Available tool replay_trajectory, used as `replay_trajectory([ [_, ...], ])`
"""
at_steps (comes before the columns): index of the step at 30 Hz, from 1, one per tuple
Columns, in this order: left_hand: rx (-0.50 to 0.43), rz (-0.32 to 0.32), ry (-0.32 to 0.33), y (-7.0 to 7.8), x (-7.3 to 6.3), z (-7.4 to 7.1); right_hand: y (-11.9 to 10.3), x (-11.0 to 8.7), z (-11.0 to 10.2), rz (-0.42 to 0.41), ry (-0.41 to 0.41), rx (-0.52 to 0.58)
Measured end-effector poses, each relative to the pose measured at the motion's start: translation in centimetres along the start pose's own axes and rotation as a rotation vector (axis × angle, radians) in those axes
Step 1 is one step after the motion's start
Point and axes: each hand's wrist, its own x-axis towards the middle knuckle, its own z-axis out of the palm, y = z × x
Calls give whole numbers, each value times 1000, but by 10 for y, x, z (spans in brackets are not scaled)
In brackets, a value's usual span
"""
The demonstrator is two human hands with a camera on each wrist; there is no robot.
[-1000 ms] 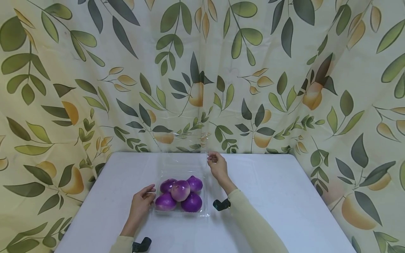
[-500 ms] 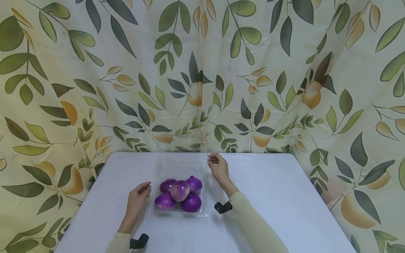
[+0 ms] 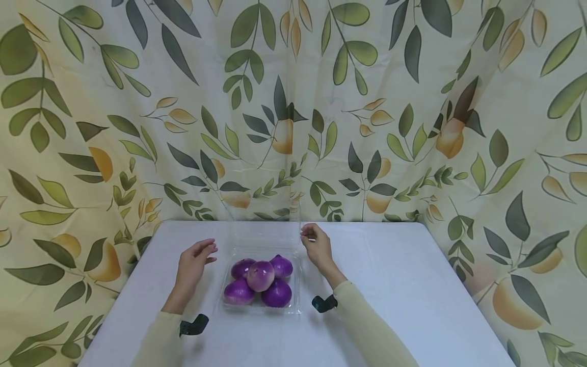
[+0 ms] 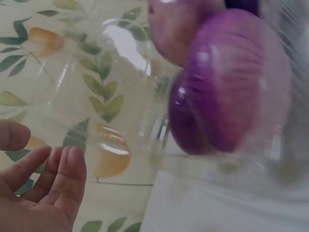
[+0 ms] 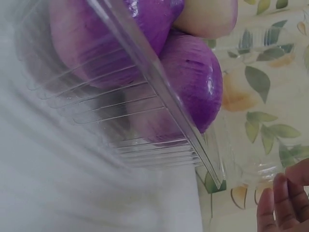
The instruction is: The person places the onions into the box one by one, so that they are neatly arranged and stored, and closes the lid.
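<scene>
Several purple onions (image 3: 261, 276) are piled in a clear plastic clamshell box (image 3: 297, 306). Its transparent lid (image 3: 266, 235) stands raised at the back. My right hand (image 3: 317, 250) pinches the lid's right edge between thumb and fingers; in the right wrist view that hand (image 5: 286, 205) shows at the lower right corner. To the left of the box, my left hand (image 3: 192, 262) is in the air with its fingers loosely extended, apart from the lid. In the left wrist view the left hand (image 4: 50, 181) holds nothing, and the onions (image 4: 231, 82) show through the clear wall.
The box stands on a white-covered table (image 3: 385, 285). Behind the table hangs a leaf-patterned curtain (image 3: 339, 122). A black wrist camera (image 3: 194, 324) is on the left wrist, and another black camera (image 3: 324, 304) is on the right.
My left hand has left the box's left side, shifting left and then toward the back, beside the lid. The right hand stays at the lid's edge, and the lid has hardly moved.
</scene>
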Motion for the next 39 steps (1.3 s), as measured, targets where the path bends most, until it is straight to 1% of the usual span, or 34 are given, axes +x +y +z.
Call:
replay_trajectory([
  [5,-94,-33,-33,19,9,-1,0,-3,-2,-4,-14,8],
  [9,-151,-60,-26,31,16,-3,1,-7,-3,-25,-26,6],
  [14,-124,-84,-2,41,26,-3,3,-11,-5,-52,-30,-13],
  [18,-114,-108,3,49,33,-2,5,-13,-5,-56,-33,-21],
  [23,-99,-125,36,58,42,1,5,-16,-5,-63,-32,-19],
  [25,-99,-113,37,62,44,4,5,-16,-5,-67,-32,-20],
  [30,-94,-57,-16,67,48,11,5,-17,-4,-72,-25,-19],
  [32,-89,-44,-27,67,48,13,4,-17,-4,-68,-23,-15],
  [36,-84,-21,-10,68,49,19,3,-19,-4,-58,-23,-18],
  [39,-60,-1,7,67,49,21,2,-20,-4,-54,-22,-20],
])
